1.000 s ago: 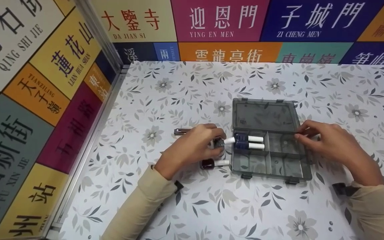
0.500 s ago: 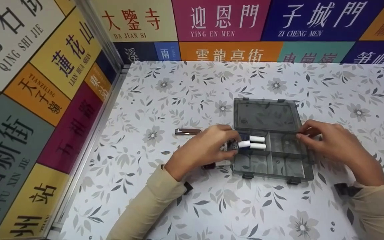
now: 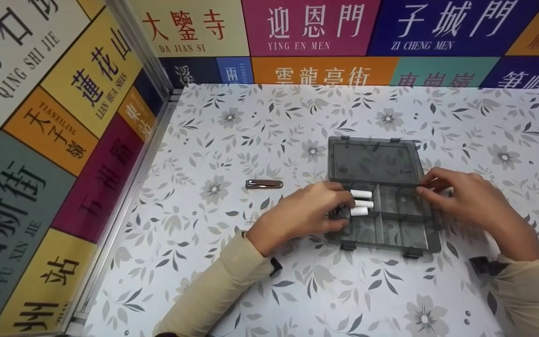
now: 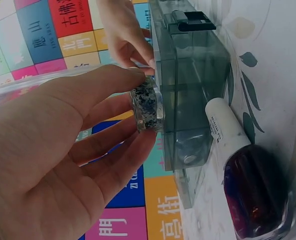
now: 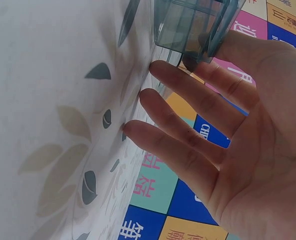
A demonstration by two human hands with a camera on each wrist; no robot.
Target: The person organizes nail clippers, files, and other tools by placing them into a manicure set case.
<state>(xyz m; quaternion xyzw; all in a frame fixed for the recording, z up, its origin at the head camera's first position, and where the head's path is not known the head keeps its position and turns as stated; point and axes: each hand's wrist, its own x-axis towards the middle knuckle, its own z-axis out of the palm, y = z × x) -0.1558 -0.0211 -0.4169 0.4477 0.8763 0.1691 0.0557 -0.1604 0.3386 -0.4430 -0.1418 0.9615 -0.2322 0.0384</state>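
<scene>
My left hand (image 3: pixel 304 208) pinches a nail polish bottle (image 4: pixel 147 106) with dark glitter between thumb and fingers, at the upper left compartment of a translucent grey organizer box (image 3: pixel 384 247). Its white cap (image 3: pixel 359 212) lies beside the white caps (image 3: pixel 362 194) of two other bottles; their bodies are hidden under my fingers in the head view. The box lid (image 3: pixel 372 161) lies folded back. My right hand (image 3: pixel 463 199) holds the box's right edge between thumb and index finger, other fingers spread. A dark red nail polish bottle (image 4: pixel 257 190) lies beside the box, hidden in the head view.
A nail clipper (image 3: pixel 264 184) lies on the flower-patterned tabletop (image 3: pixel 260 121), left of the box. Lettered colour panels (image 3: pixel 314 28) stand along the back and left of the table. The other box compartments are seen through the grey dividers (image 3: pixel 378 201).
My left hand has moved right with the glitter bottle, from beside the box to over its upper left compartment. The nail clipper has come fully into view. My right hand stays at the box edge.
</scene>
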